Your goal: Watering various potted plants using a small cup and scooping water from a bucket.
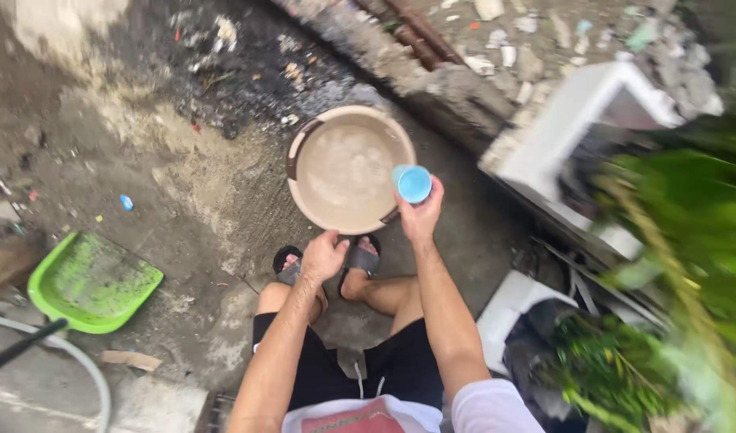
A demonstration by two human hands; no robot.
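black shorts (400, 365) above littered, dirty concrete ground (207, 200).

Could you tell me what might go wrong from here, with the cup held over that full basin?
1. The right hand holds the blue cup only by its lower part, above the basin; a loose grip could drop it into the murky water.
2. The left hand rests on the basin's near rim, which might tip and spill water onto the sandalled feet.

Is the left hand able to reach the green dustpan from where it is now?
Probably not without leaning. The left hand rests at the basin rim, while the green dustpan lies well off to the side; nothing blocks the way.
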